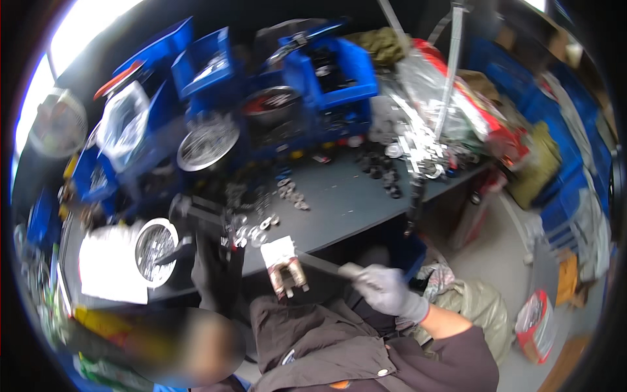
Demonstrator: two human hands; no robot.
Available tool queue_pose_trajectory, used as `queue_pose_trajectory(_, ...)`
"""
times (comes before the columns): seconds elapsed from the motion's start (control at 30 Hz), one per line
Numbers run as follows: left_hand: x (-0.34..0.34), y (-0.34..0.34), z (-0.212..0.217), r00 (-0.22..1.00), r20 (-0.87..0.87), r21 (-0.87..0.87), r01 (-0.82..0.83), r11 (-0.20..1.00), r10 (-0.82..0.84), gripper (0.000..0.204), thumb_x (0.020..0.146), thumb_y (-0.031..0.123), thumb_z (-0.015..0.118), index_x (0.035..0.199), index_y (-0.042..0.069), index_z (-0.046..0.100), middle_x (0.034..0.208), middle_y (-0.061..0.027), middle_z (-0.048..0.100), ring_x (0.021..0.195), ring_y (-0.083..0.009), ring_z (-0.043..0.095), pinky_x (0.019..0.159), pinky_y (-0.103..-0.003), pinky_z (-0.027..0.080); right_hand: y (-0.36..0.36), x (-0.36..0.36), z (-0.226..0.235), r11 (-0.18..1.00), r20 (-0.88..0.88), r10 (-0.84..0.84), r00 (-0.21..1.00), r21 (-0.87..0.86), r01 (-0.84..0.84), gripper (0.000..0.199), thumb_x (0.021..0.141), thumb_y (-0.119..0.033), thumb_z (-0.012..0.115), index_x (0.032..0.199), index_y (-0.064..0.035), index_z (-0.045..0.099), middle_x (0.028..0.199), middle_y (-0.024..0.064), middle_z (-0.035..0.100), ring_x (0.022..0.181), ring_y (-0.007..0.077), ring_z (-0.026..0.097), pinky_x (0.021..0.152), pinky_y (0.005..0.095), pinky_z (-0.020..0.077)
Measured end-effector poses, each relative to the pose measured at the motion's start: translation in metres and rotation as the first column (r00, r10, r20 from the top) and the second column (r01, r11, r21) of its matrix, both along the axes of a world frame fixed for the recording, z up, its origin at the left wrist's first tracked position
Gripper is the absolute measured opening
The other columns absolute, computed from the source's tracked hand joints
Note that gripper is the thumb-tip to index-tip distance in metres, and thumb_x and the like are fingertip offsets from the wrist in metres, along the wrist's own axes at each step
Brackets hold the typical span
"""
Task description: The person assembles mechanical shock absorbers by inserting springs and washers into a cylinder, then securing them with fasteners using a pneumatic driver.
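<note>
“Brown jacket (320, 353) nearest us, and right of it a grey-gloved right hand (390, 292). What's it got?”

“Narrow grey bar (320, 262), I think: fingers curled about its right end, its left end by that white-topped two-pronged piece (281, 256) at the table's (346, 196) near edge.”

“And the left hand?”

“Can't tell. There's a dark sleeve (215, 281) on the left, but whose, I couldn't say.”

“So which step?”

“Working the bar at that piece, I'd judge. The next move calls for a firm grip, clear of the small metal parts (256, 232) farther left.”
</note>
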State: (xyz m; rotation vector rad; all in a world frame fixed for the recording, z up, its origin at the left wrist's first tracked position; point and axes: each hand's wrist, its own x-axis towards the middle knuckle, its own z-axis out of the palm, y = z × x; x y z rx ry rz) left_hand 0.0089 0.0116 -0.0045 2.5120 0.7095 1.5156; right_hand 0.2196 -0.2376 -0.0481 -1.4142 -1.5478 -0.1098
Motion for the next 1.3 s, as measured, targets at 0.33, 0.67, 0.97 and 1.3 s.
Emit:
queue_pose_trajectory(0.33, 0.037, -0.013, 0.019, 0.799, 0.601, -0.797, 0.597, -0.088, -0.021, 0.037, 0.095, 0.017, 0.058, 0.129, 0.007, 0.047, 0.073, 0.008, 0.048, 0.053, 0.002, 0.04, 0.044, -0.015, 0.031, -0.042, -0.005, 0.017, 0.938, -0.116, -0.23, 0.966, -0.291, 0.189, 0.027, 0.085, 0.008, 0.058, 0.11, 0.0076, 0.066, 0.067, 0.0081, 0.052, 0.056, 0.0159, 0.051, 0.052, 0.027, 0.041)
queue_pose_trajectory(0.67, 0.035, -0.038, 0.023, 0.774, 0.631, -0.775, 0.624, -0.098, -0.058, 0.056, 0.095, 0.019, 0.062, 0.143, 0.006, 0.037, 0.077, 0.0054, 0.051, 0.056, 0.0007, 0.04, 0.048, -0.017, 0.033, -0.037, -0.016, 0.031, 0.932, -0.048, -0.169, 0.984, -0.332, 0.144, 0.034, 0.076, 0.012, 0.062, 0.109, 0.0045, 0.067, 0.07, 0.0083, 0.056, 0.057, 0.0171, 0.053, 0.053, 0.0281, 0.0413)
queue_pose_trajectory(0.97, 0.042, -0.037, 0.016, 0.805, 0.582, -0.812, 0.582, -0.041, -0.113, 0.053, 0.096, 0.012, 0.057, 0.144, 0.005, 0.036, 0.071, 0.0067, 0.049, 0.055, 0.0002, 0.039, 0.047, -0.018, 0.033, -0.037, -0.011, 0.02, 0.948, -0.145, -0.144, 0.979, -0.305, 0.094, 0.022, 0.08, 0.008, 0.064, 0.101, 0.0023, 0.068, 0.071, 0.01, 0.059, 0.058, 0.0204, 0.057, 0.053, 0.0289, 0.0445)
queue_pose_trajectory(1.3, 0.022, -0.04, 0.007, 0.871, 0.488, -0.871, 0.49, 0.039, -0.055, 0.044, 0.097, 0.017, 0.057, 0.138, 0.011, 0.043, 0.073, 0.0088, 0.045, 0.05, 0.0028, 0.035, 0.041, -0.012, 0.027, -0.114, 0.09, 0.106, 0.906, -0.904, -0.289, 0.315, -0.152, 0.396, 0.048, 0.101, -0.025, 0.049, 0.143, -0.0052, 0.04, 0.078, 0.0028, 0.056, 0.049, 0.0051, 0.039, 0.042, 0.0194, 0.0316)
